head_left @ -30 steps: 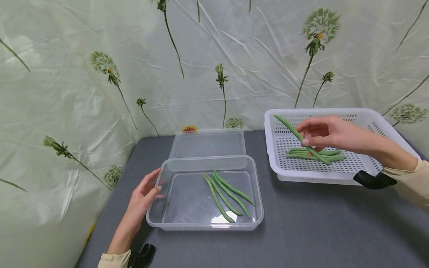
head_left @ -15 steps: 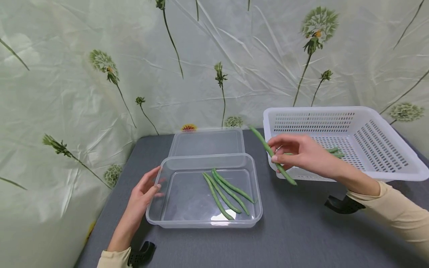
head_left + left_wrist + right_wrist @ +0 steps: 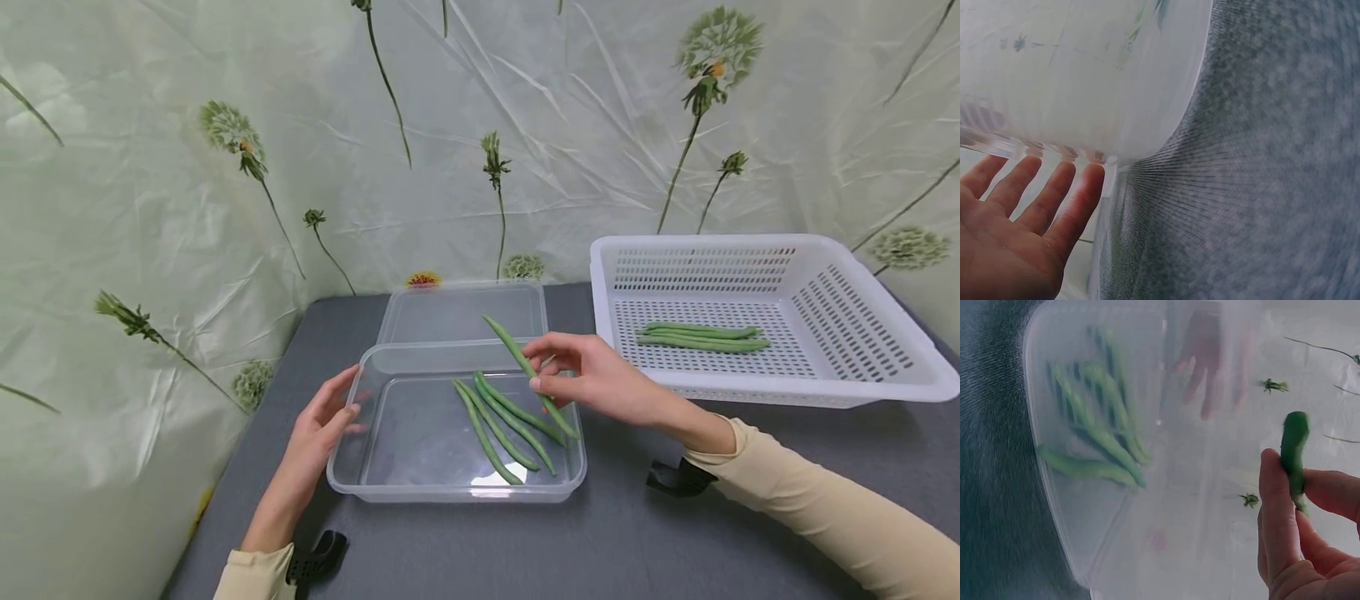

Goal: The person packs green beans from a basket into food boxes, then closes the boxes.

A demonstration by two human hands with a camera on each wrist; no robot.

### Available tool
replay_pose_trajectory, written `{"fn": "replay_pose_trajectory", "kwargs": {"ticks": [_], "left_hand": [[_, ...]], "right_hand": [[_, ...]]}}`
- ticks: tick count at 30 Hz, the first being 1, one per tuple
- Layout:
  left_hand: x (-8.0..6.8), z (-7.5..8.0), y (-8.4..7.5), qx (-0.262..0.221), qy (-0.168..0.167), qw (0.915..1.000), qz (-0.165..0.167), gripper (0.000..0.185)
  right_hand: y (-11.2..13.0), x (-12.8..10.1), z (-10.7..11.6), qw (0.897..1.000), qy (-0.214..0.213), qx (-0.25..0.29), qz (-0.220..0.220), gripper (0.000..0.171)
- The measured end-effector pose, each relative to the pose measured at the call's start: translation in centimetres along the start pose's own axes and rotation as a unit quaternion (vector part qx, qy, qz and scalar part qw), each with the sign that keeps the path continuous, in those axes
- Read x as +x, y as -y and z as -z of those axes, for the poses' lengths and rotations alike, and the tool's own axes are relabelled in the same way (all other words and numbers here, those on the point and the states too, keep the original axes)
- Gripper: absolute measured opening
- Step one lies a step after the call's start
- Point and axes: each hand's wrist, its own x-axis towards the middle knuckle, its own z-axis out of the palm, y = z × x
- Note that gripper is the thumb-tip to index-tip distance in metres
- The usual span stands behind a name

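Observation:
A green bean [image 3: 507, 337] is pinched between the thumb and fingers of my right hand [image 3: 600, 383], slanting over the right side of a clear plastic box [image 3: 397, 450]. In the right wrist view the held green bean [image 3: 1295, 440] points up from the fingertips. Several green beans [image 3: 491, 433] lie side by side on the right half of the box floor. My left hand [image 3: 311, 433] rests against the box's left wall. In the left wrist view its straight fingers [image 3: 1075, 206] touch the outside of the clear wall.
A white perforated basket [image 3: 757, 388] stands at the back right, with several more green beans [image 3: 701, 337] in it. Behind the box lies a clear lid [image 3: 450, 312]. A flower-printed sheet [image 3: 420, 200] hangs behind the grey tabletop [image 3: 615, 550].
My right hand has carried the green bean left, from above the white basket to above the clear box. My left hand has stayed at the box's left side.

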Motion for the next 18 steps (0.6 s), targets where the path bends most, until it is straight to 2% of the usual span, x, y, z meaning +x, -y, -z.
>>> {"fn": "replay_pose_trajectory", "kwargs": {"ticks": [3,7,13,18], "left_hand": [[0.0,0.1,0.0,-0.002,0.001,1.0000,-0.003,0.051],[0.2,0.0,0.0,-0.004,0.000,1.0000,-0.005,0.051],[0.2,-0.2,0.0,-0.002,-0.002,1.0000,-0.007,0.051],[0.1,-0.2,-0.1,0.003,-0.005,1.0000,-0.005,0.051]], "right_hand": [[-0.5,0.7,-0.9,1.000,0.008,-0.009,0.003,0.039],[-1.1,1.3,-1.8,0.998,0.005,-0.063,0.015,0.036],[-1.6,1.7,-3.1,0.988,-0.007,-0.149,0.034,0.030],[-1.7,1.7,-3.6,0.980,-0.011,-0.194,0.034,0.029]]}}
